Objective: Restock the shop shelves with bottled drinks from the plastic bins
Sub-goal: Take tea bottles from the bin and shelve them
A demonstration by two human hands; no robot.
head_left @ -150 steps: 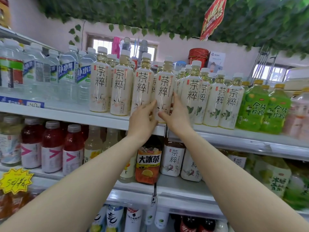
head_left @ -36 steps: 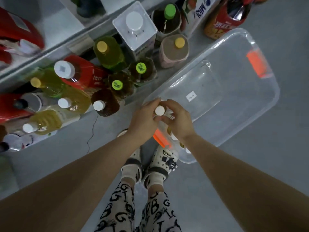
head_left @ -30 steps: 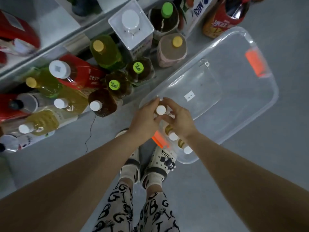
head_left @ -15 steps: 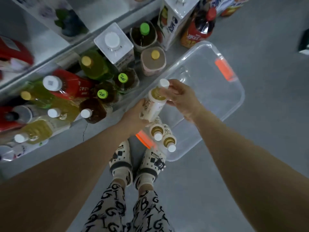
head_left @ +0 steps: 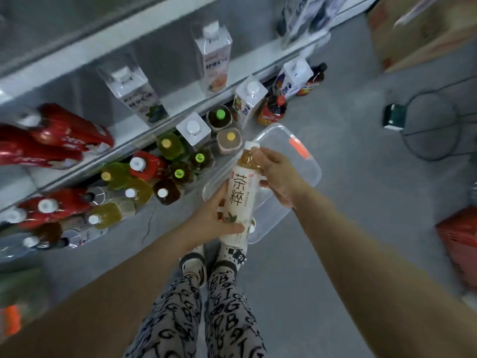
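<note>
Now: pick-up done, carry step in hand, by the look of it. White-labelled tea bottle (head_left: 241, 192) is held in the air over the near end of the clear plastic bin (head_left: 313, 164), cap end tilted away. Left hand (head_left: 214, 220) wraps its lower body, thumb across the label. Right hand (head_left: 277, 174) pinches the neck just below the white cap. Both arms reach out and down. Next move calls for raising it to a shelf (head_left: 124, 130) upright, label outward. Target slot not in view.
</note>
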